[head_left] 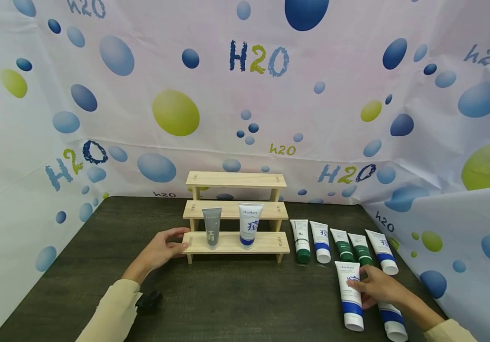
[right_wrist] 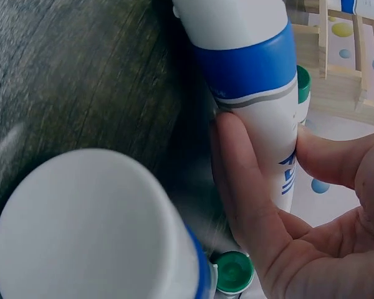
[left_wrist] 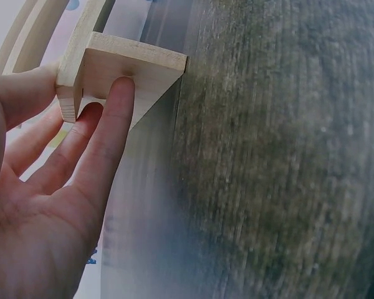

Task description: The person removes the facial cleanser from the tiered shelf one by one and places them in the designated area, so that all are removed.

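Note:
A three-step wooden display stand (head_left: 236,243) stands at the back of the table. Its lowest step carries a grey tube (head_left: 212,228) and a white tube with a blue band (head_left: 250,225), both upright on their caps. My left hand (head_left: 161,250) holds the left end of that step, thumb and fingers around the board's end (left_wrist: 131,59). On the right, my right hand (head_left: 377,287) grips another white cream tube with a blue band (head_left: 349,297) between thumb and fingers, its cap toward me. Part of its side is hidden by the thumb.
Right of the stand lie a white tube with a green cap (head_left: 301,240), a blue-banded tube (head_left: 321,242), two green-and-white tubes (head_left: 361,249) and another blue-banded tube (head_left: 382,251). One more tube (head_left: 392,320) lies under my right wrist. A dark object (head_left: 149,300) is near my left sleeve.

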`<state>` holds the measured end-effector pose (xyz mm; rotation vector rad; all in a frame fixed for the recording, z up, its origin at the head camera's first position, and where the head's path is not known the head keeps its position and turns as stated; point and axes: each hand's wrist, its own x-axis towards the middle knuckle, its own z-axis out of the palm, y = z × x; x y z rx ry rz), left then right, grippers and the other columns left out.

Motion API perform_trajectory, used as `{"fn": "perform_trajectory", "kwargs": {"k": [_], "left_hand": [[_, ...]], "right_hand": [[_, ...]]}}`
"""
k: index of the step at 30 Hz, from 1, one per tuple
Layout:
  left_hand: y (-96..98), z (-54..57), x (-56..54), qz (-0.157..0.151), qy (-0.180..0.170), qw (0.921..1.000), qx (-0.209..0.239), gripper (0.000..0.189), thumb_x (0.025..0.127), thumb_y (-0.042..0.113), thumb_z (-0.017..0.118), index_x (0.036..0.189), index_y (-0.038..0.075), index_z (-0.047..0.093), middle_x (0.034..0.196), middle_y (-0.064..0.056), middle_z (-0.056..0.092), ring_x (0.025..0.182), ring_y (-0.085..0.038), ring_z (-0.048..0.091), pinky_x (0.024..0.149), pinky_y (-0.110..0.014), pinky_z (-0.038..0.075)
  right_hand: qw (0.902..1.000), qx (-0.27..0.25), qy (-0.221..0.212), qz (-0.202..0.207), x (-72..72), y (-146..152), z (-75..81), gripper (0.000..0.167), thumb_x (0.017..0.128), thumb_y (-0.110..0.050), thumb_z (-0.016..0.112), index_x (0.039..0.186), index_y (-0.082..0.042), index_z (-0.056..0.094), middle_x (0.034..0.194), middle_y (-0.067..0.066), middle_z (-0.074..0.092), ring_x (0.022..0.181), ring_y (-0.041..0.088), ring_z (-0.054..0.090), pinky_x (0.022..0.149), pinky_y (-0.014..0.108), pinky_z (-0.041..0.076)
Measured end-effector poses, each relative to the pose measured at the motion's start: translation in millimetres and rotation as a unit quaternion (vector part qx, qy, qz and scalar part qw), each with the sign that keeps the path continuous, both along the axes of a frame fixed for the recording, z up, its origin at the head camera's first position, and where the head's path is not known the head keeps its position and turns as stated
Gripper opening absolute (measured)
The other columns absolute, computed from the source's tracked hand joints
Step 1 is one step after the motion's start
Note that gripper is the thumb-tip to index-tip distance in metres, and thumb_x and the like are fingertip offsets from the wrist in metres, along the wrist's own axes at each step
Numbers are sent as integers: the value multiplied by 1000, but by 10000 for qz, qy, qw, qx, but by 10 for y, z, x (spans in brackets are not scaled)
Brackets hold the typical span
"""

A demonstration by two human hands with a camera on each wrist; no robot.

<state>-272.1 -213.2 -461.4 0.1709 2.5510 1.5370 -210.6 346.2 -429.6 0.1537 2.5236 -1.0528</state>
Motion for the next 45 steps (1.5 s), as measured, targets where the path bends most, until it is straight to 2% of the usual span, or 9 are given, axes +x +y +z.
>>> {"fn": "perform_trajectory", "kwargs": {"k": [11,20,27,34,41,45], "left_hand": [[-8,3,-10,-37,-35,10000,65,59,100,19,69,153,6,47,152,-29,47,122,-37,68,91,-42,61],[-15,13,-15,-12,8,10000,3,58,100,20,70,152,6,49,150,-28,49,120,-36,69,92,-42,61],[-27,-3,-17,-189,20,9992,354,59,101,16,67,154,3,44,153,-31,44,126,-41,65,91,-41,62],[-26,-4,-11,-181,18,9991,393,58,102,15,67,154,3,45,153,-31,44,126,-41,65,91,-41,62],[-14,-3,-3,-135,-28,9992,381,58,101,16,68,154,4,46,153,-30,44,125,-40,66,91,-42,62],[-17,-9,-2,-138,12,9993,345,58,101,16,67,153,4,46,153,-30,44,125,-40,66,91,-42,61]], "right_hand": [[9999,-105,-4,77,-20,51,-80,64,104,-22,64,134,24,31,89,15,68,66,18,68,64,35,63],[9999,-24,-29,123,-35,62,-74,67,104,-23,63,136,26,30,90,15,67,69,19,68,64,34,63],[9996,179,-124,200,-43,55,-13,60,104,-17,62,133,26,32,86,14,66,67,19,68,61,33,62],[9979,585,-81,249,-33,86,38,50,101,-16,65,127,21,43,85,13,67,64,19,71,60,32,62],[9937,1007,265,420,-91,100,162,45,99,-16,67,123,18,49,81,10,68,60,19,71,57,33,62],[9929,851,631,540,-141,51,288,41,100,-13,64,125,16,49,84,13,67,63,20,71,59,36,62]]}}
